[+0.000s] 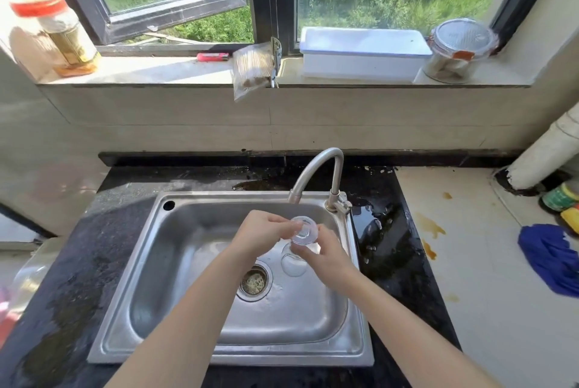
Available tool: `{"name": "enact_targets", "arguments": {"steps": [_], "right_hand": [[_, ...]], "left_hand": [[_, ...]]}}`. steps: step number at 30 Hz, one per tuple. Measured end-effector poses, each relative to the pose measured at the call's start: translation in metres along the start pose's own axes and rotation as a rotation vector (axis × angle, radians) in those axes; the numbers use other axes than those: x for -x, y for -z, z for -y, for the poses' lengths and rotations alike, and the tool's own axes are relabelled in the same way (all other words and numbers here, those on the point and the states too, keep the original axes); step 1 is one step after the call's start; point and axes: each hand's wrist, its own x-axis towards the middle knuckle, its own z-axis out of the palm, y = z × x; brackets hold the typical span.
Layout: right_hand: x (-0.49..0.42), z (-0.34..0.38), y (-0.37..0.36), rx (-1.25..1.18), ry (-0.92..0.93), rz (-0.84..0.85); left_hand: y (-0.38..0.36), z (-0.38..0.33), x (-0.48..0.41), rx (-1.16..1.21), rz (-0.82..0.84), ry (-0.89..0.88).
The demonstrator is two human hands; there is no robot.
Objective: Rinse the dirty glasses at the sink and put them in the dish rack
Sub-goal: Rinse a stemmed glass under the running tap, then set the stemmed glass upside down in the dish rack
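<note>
A clear wine glass (301, 234) is held upside down over the steel sink (194, 265), right below the tap spout (294, 196). Its round foot points up and its bowl hangs down toward the basin. My left hand (266, 232) pinches the foot from the left. My right hand (326, 257) grips the stem and bowl from the right. Whether water is running is not clear. No dish rack can be made out.
A drain strainer (254, 282) sits in the basin below my hands. The black counter (78, 262) is wet around the sink. A blue cloth (551, 259) lies at the right. Jars, a white box (363, 53) and a red lighter stand on the windowsill.
</note>
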Motion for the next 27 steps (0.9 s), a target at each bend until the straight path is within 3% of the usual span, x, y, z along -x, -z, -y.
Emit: {"name": "enact_targets", "arguments": {"steps": [4,6,8,12,17,27], "right_hand": [[0.003,0.001,0.007,-0.116,-0.114,-0.083],[0.006,0.001,0.011,-0.343,-0.210,-0.083],[0.011,0.001,0.011,-0.434,-0.261,-0.089],[0.025,-0.004,-0.006,-0.271,-0.290,-0.204],[0.041,0.013,-0.018,-0.040,-0.298,-0.344],[0.125,0.063,0.001,-0.132,-0.368,-0.630]], "left_hand": [[-0.001,0.010,0.005,0.117,-0.078,0.026],[-0.002,0.023,0.006,0.151,-0.153,0.039],[-0.005,0.042,0.008,0.007,-0.162,0.052],[-0.009,0.072,0.007,-0.512,-0.138,0.000],[-0.005,0.075,0.008,-0.681,-0.030,-0.137],[-0.015,0.043,0.027,-0.798,0.159,-0.470]]}}
